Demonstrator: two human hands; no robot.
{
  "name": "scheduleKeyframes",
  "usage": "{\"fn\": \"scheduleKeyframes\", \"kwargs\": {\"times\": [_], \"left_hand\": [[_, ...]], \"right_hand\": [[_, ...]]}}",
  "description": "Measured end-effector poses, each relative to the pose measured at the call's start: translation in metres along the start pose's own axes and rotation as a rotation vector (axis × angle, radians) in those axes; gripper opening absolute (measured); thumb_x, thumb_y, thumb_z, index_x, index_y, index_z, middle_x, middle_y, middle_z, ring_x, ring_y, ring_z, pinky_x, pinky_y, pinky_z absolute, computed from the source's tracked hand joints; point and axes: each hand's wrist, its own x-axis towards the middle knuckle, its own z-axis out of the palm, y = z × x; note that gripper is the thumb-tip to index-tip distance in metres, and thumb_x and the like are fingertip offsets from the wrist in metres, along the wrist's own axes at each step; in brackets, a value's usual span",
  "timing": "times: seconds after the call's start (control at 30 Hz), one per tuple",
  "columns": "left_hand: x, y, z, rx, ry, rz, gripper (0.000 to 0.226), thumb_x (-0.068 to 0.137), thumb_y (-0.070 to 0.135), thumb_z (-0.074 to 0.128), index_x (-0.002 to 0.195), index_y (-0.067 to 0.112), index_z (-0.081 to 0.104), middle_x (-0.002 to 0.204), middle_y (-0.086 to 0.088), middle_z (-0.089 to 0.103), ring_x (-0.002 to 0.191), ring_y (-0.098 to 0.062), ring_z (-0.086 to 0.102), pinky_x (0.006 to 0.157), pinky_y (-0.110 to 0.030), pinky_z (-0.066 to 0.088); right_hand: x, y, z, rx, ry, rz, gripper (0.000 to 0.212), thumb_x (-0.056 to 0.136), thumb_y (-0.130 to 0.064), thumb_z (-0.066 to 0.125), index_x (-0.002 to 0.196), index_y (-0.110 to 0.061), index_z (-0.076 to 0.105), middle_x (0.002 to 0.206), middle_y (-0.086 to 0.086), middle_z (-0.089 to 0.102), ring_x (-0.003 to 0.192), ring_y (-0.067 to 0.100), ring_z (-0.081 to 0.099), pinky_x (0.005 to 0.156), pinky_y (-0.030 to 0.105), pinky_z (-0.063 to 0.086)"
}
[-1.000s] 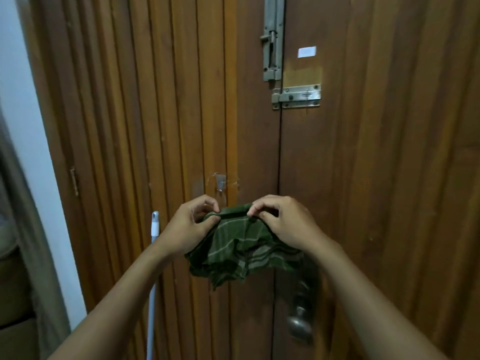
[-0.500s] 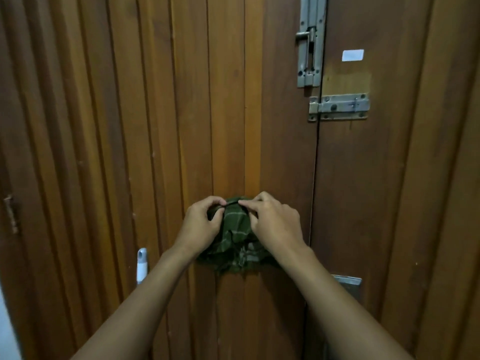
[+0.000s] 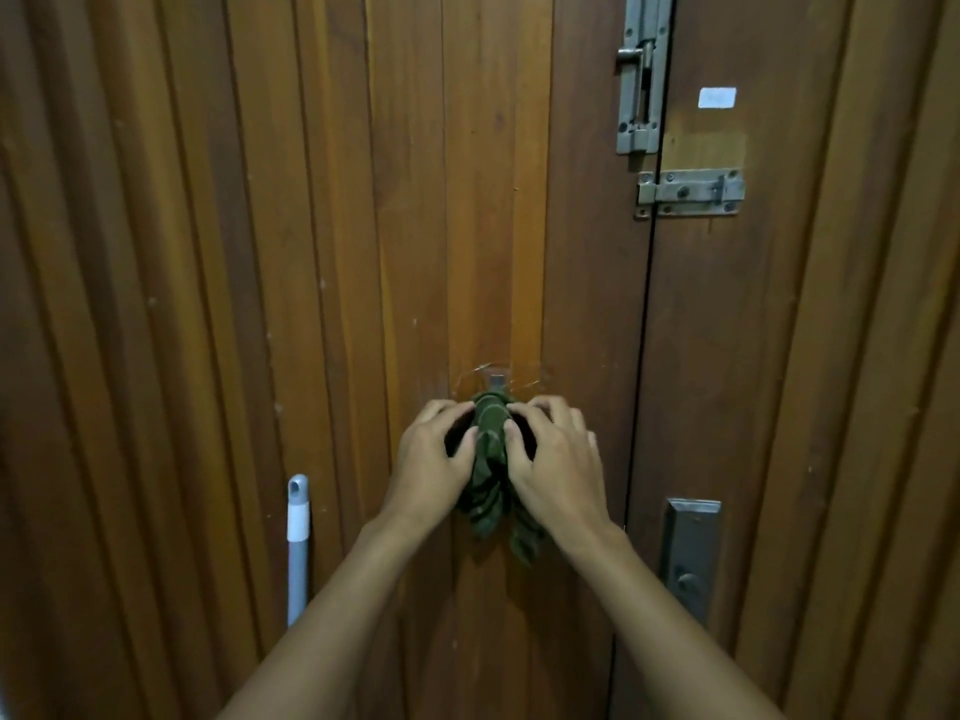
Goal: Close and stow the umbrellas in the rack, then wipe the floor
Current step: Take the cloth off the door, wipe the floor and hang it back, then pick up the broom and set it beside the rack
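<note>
Green cloth (image 3: pixel 488 459) hangs bunched against the wooden door (image 3: pixel 363 252) under a clear hook (image 3: pixel 497 379), pinched between left hand (image 3: pixel 434 465) and right hand (image 3: pixel 553 465), fingertips closed on its upper folds.

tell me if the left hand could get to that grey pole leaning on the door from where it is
Probably yes. The grey pole stands apart, lower left of the left hand, with bare door between, but that hand is pinching the green cloth.

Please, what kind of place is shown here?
Probably a home entrance, seen from inside: a wooden double door with sliding bolts, a stick-on hook where both hands hang a green cloth, and a mop-like handle leaning beside.
</note>
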Motion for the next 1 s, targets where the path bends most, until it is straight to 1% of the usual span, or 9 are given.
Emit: {"fn": "scheduleKeyframes", "kwargs": {"times": [0.1, 0.27, 0.33, 0.47, 0.57, 0.67, 0.77, 0.87, 1.0], "left_hand": [[0.003, 0.000, 0.000, 0.004, -0.019, -0.009, 0.027, 0.093, 0.014, 0.063, 0.119, 0.013, 0.069, 0.109, 0.007, 0.065, 0.098, -0.002, 0.058, 0.085, 0.000, 0.040], [0.004, 0.001, -0.005, -0.039, -0.097, -0.068, 0.023, 0.092, 0.019, 0.064, 0.114, 0.019, 0.073, 0.108, 0.006, 0.071, 0.099, -0.008, 0.065, 0.090, -0.022, 0.053], [0.003, 0.000, -0.012, -0.096, -0.175, -0.106, 0.024, 0.092, 0.023, 0.065, 0.114, 0.021, 0.074, 0.110, 0.009, 0.072, 0.101, -0.004, 0.065, 0.090, -0.021, 0.054], [-0.007, -0.014, -0.037, -0.155, -0.280, -0.169, 0.020, 0.093, 0.023, 0.065, 0.110, 0.019, 0.075, 0.107, 0.011, 0.073, 0.100, 0.002, 0.066, 0.087, -0.015, 0.051], [-0.023, -0.037, -0.062, -0.104, -0.216, -0.204, 0.015, 0.094, 0.016, 0.063, 0.100, 0.014, 0.076, 0.093, 0.005, 0.074, 0.075, 0.019, 0.060, 0.070, 0.000, 0.043], [-0.047, -0.070, -0.086, -0.066, -0.138, -0.317, 0.010, 0.092, 0.018, 0.067, 0.094, 0.020, 0.076, 0.085, 0.013, 0.071, 0.068, 0.018, 0.060, 0.068, -0.004, 0.043], [-0.075, -0.104, -0.100, -0.059, -0.069, -0.450, 0.008, 0.090, 0.014, 0.068, 0.095, 0.013, 0.075, 0.083, 0.009, 0.069, 0.064, 0.014, 0.058, 0.065, -0.005, 0.043], [-0.103, -0.134, -0.103, -0.067, -0.039, -0.586, 0.013, 0.090, 0.010, 0.068, 0.101, 0.006, 0.072, 0.087, -0.004, 0.067, 0.065, 0.005, 0.056, 0.063, -0.008, 0.043], [-0.132, -0.179, -0.092, -0.073, -0.093, -0.743, 0.033, 0.089, 0.017, 0.070, 0.120, 0.010, 0.064, 0.097, -0.003, 0.061, 0.074, -0.004, 0.055, 0.072, -0.018, 0.041]], "right_hand": [[-0.006, -0.001, 0.007, 0.255, -0.118, 0.088, 0.033, 0.104, -0.036, 0.042, 0.133, -0.027, 0.054, 0.131, -0.009, 0.055, 0.117, 0.012, 0.055, 0.089, 0.023, 0.042], [-0.007, 0.001, 0.004, 0.324, -0.142, 0.134, 0.035, 0.104, -0.031, 0.044, 0.137, -0.026, 0.053, 0.135, -0.007, 0.057, 0.123, 0.013, 0.054, 0.093, 0.020, 0.041], [-0.010, 0.000, 0.004, 0.320, -0.162, 0.144, 0.038, 0.104, -0.033, 0.043, 0.141, -0.027, 0.051, 0.138, -0.006, 0.054, 0.127, 0.013, 0.051, 0.097, 0.023, 0.041], [-0.031, -0.013, 0.012, 0.137, 0.022, 0.101, 0.038, 0.100, -0.035, 0.050, 0.136, -0.024, 0.055, 0.136, -0.003, 0.050, 0.129, 0.016, 0.045, 0.106, 0.037, 0.039], [-0.056, -0.035, 0.026, 0.059, 0.188, -0.051, 0.032, 0.093, -0.030, 0.059, 0.124, -0.024, 0.064, 0.124, -0.002, 0.056, 0.119, 0.016, 0.050, 0.104, 0.039, 0.036], [-0.083, -0.055, 0.052, 0.077, 0.199, -0.191, 0.026, 0.090, -0.027, 0.061, 0.115, -0.024, 0.068, 0.113, -0.002, 0.061, 0.108, 0.016, 0.057, 0.097, 0.037, 0.038], [-0.109, -0.068, 0.089, 0.164, -0.031, -0.192, 0.022, 0.090, -0.026, 0.060, 0.109, -0.027, 0.068, 0.108, -0.007, 0.062, 0.101, 0.013, 0.058, 0.089, 0.032, 0.039], [-0.128, -0.074, 0.134, 0.435, -0.421, 0.082, 0.015, 0.092, -0.023, 0.060, 0.103, -0.027, 0.069, 0.104, -0.007, 0.062, 0.092, 0.010, 0.060, 0.085, 0.027, 0.046], [-0.153, -0.075, 0.204, 0.566, -0.694, 0.306, 0.013, 0.088, -0.016, 0.068, 0.100, -0.023, 0.068, 0.087, -0.001, 0.061, 0.071, 0.008, 0.055, 0.081, 0.025, 0.045]]}}
